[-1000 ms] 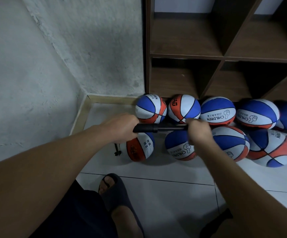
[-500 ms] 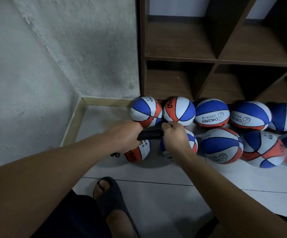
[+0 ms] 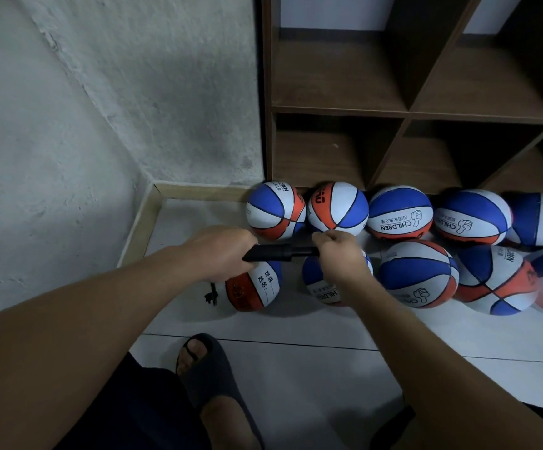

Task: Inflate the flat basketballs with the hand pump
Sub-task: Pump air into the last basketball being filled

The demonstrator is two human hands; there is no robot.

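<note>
Both hands (image 3: 221,251) gripping pump (image 3: 280,253)

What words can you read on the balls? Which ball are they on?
"CHILDREN": third ball in the back row, with small characters above it too blurred to read.
"CHILDREN": fourth ball in the back row, partly cut off.
"班级" and "姓名": orange ball under the left hand.
"CHILDREN": ball under the right hand, partly hidden.
Orange letters on the second back ball: unreadable.
</note>
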